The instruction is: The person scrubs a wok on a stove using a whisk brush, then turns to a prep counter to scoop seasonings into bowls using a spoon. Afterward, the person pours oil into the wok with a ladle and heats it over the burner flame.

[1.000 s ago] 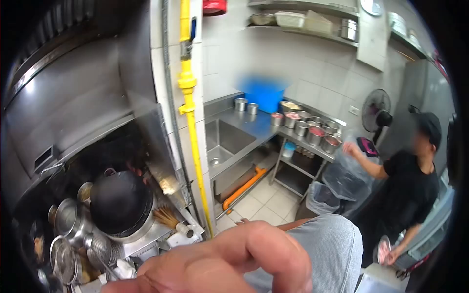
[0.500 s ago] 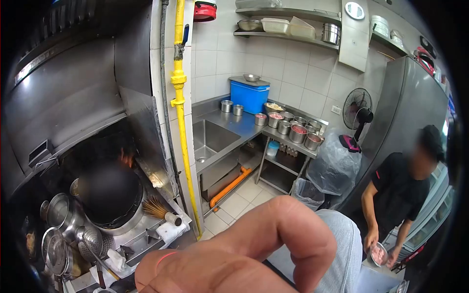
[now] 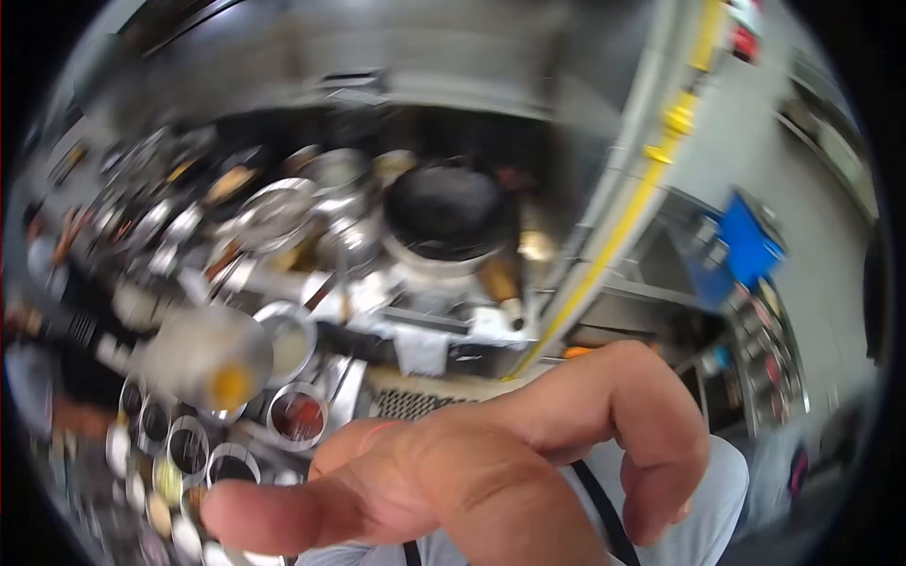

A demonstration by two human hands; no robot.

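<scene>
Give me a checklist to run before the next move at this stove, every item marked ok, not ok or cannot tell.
1. Bare hand free: ok, as far as shows; no held object is visible.
2. Other hand located: cannot tell; it is not clearly distinguishable.
3. Wok contents checked: cannot tell; its inside is dark and blurred.
4. Container of red food uncovered: ok; the contents show.
5. Sharp view of the stove: not ok; motion blur smears it.

a metal stove (image 3: 376, 294) carries a black wok (image 3: 445, 209) — and a brush (image 3: 500, 283).
</scene>
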